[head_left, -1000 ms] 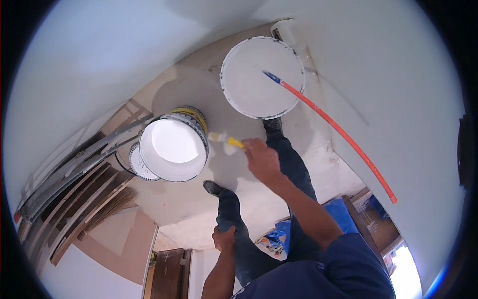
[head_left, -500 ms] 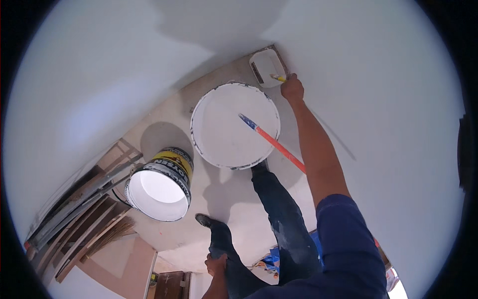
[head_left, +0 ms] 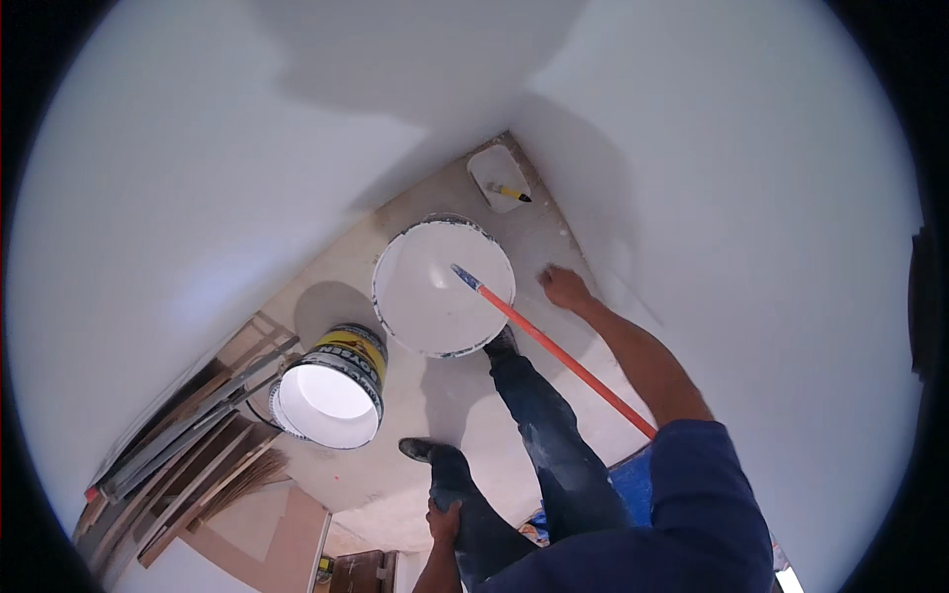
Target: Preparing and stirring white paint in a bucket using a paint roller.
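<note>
Wooden planks (head_left: 198,509) — piled together, blue sheet (head_left: 634,486)

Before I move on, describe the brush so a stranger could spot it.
Find the big white bucket, mid-picture. Just beyond it, near the room corner, sits a small white tray. The brush lies there; unlike the long red pole, its short handle is yellow with a dark end.

From the right hand (head_left: 565,287), a strip of floor (head_left: 531,237) gives passage toward 11 o'clock, up to the white tray (head_left: 499,165), where a brush (head_left: 509,192) lies across. The large bucket (head_left: 420,341) blocks 9 o'clock, the orange-red pole (head_left: 573,366) 6, the wall (head_left: 732,247) 3.
</note>
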The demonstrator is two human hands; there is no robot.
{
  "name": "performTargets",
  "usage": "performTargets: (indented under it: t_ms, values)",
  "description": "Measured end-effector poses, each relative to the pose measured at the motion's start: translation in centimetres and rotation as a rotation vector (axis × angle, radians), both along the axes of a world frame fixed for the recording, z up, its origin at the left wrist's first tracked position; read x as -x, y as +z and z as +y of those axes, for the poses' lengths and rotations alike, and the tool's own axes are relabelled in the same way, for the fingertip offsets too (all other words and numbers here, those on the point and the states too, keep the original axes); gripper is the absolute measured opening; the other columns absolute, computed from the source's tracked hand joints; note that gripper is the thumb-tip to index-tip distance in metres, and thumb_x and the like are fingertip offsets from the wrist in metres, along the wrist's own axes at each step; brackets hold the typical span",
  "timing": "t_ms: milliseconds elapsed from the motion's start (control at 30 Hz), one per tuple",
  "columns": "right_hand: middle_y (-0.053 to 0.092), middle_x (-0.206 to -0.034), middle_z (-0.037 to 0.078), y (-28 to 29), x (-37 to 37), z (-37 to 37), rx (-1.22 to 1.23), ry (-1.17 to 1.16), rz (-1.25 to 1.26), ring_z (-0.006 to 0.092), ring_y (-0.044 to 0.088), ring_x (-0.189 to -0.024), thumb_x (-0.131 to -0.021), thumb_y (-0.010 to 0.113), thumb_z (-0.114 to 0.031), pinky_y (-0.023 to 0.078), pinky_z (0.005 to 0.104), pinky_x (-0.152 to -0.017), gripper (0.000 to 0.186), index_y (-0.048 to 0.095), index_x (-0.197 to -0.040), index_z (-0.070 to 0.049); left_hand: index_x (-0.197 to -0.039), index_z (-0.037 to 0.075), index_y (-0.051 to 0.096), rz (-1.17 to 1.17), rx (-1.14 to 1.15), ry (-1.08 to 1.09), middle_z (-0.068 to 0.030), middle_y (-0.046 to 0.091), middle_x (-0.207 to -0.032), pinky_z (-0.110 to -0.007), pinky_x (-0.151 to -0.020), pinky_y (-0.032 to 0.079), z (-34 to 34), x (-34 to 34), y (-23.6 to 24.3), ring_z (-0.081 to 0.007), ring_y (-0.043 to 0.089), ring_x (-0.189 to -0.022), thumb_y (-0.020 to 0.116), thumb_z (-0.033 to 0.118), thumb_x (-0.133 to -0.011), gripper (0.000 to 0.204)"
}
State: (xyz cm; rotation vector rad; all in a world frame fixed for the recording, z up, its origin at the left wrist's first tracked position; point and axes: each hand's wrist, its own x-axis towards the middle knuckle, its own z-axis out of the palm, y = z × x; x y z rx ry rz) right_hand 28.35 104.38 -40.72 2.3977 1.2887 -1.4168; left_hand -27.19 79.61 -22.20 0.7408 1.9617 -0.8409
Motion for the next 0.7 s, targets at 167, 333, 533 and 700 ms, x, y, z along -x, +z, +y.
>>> performTargets:
  t_ms: [167,333,533,700]
  values:
    - [0.069,-0.108,0.026,21.8,3.6,-4.1,0.555,-0.154,0.278,0.0381,0.068,-0.101,-0.086,0.058,-0.067,0.052,0.0460,-0.094,0.078,0.054,-0.123,0.002,-0.146,-0.004,0.041,-0.323,-0.308,0.493,-0.0174,0.062,-0.127,-0.035,-0.100,0.047,-2.9,4.5,3.7,-0.0254,0.059,-0.118,0.066,0.025,-0.093,0.065]
    - [0.062,-0.125,0.029,29.6,3.3,-14.1,0.394,0.187,0.095,0.0405,0.064,-0.114,-0.063,0.086,-0.052,0.049,0.0441,-0.100,0.106,0.043,-0.140,0.007,-0.137,-0.005,0.053,-0.476,-0.437,0.572,-0.0183,0.063,-0.127,-0.035,-0.101,0.047,-1.1,2.4,7.9,-0.0258,0.061,-0.117,0.067,0.025,-0.091,0.056]
    - [0.071,-0.096,0.023,31.9,10.9,-19.2,0.410,-0.359,0.318,0.0333,0.071,-0.097,-0.081,0.076,-0.041,0.056,0.0482,-0.081,0.066,0.055,-0.127,0.001,-0.134,-0.005,0.054,-0.567,-0.526,0.574,-0.0180,0.064,-0.126,-0.035,-0.099,0.048,-1.5,3.5,12.5,-0.0246,0.063,-0.114,0.066,0.020,-0.092,0.050]
    - [0.069,-0.102,0.024,34.7,15.6,-21.3,0.168,0.015,-0.337,0.0416,0.070,-0.093,-0.093,0.059,-0.022,0.055,0.0538,-0.081,0.031,0.053,-0.120,-0.007,-0.132,-0.004,0.057,-0.629,-0.573,0.492,-0.0168,0.069,-0.116,-0.034,-0.093,0.052,-2.8,9.1,13.9,-0.0222,0.066,-0.105,0.067,0.018,-0.091,0.048]
